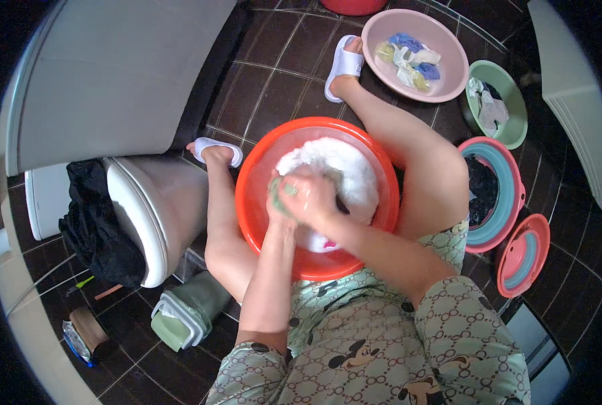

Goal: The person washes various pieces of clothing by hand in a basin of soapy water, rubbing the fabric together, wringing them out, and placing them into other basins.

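Observation:
An orange-red basin [250,223] stands between my legs, with a thick ring of white suds [355,172] in it. Over the basin my two hands come together around a small wet pale green cloth [278,202]. My left hand [274,190] is closed on the cloth from the left. Pressed against it from the right is my right hand [312,197], its fingers closed and somewhat blurred, with suds on the skin. A dark patch and a small pink bit show in the basin near my right wrist. What kind of garment the cloth is, I cannot tell.
A pink basin [454,47] with blue, white and yellow cloths, a green basin [515,135] and two folding basins [510,202] line the right. At left are a toilet [135,223] draped with black cloth [98,233], and a lidded bin [210,304]. Dark tiles cover the floor.

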Motion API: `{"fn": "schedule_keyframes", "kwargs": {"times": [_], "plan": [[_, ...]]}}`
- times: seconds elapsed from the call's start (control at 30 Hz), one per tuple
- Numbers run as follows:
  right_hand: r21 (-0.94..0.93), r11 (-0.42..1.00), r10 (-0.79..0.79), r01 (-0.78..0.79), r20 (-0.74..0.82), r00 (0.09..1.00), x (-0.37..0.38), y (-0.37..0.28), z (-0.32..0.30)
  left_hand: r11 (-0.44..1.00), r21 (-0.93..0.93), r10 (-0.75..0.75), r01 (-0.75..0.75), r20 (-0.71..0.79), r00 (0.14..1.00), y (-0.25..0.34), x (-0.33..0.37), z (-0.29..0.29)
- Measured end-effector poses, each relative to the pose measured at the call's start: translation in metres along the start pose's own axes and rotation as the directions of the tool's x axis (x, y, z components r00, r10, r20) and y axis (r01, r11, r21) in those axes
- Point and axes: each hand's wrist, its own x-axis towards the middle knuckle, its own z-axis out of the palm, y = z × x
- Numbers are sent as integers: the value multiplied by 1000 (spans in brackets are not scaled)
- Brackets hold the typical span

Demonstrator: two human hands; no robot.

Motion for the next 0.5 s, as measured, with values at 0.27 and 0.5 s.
{"fn": "schedule_keyframes", "kwargs": {"times": [0.27,0.5], "plan": [[-38,980,199,-195,169,965,42,65,11,990,118,126,-76,-508,852,-10,-9,56],[-105,959,271,-264,62,961,60,93,28,943,311,299,-120,-632,715,3,15,-45]]}}
